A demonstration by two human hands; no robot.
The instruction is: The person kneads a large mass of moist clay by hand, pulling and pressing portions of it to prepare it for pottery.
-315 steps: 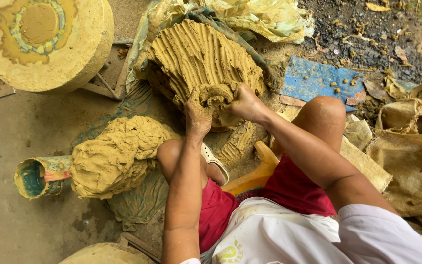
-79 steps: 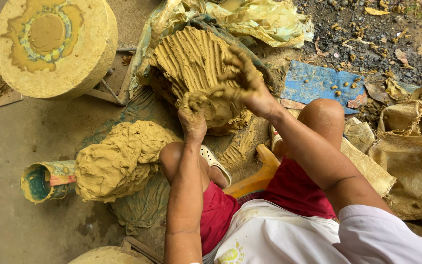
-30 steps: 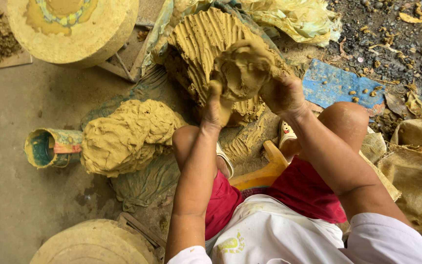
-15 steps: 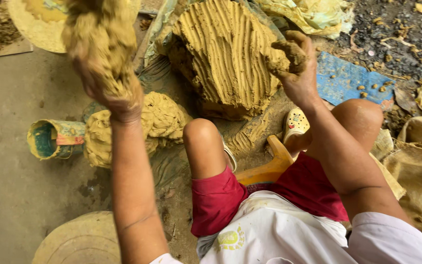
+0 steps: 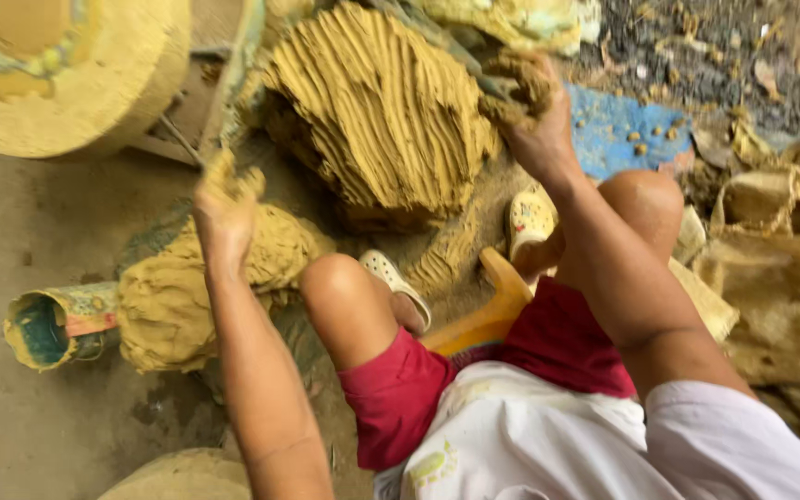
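The fingers of the left hand (image 5: 224,208) are pressed down, blurred, into the top of a smaller heap of clay (image 5: 201,287); a bit of clay seems to sit under them, but whether they are closed on it or simply flat against the heap I cannot tell. The right hand (image 5: 534,120) has its fingers curled shut around a wad of wet clay (image 5: 511,88), held against the upper right edge of the big grooved mound of clay (image 5: 386,106), whose long finger furrows suggest it is being clawed off in handfuls. The small heap lies on the floor just beside the person's left knee (image 5: 340,282), probably so it is within easy reach, and it touches a clay-smeared tin can (image 5: 48,324) lying on its side with its blue inside facing left. The big mound stands between the person's feet in pale sandals (image 5: 530,218), close in front of a low wooden stool (image 5: 488,310). A round clay-caked wheel (image 5: 57,74) crowds the upper left, with stiff muddy sacks (image 5: 789,278) on the right and a blue sheet (image 5: 622,130) behind the right hand. Bare floor (image 5: 39,222) opens to the left, leaving the left arm room to swing.
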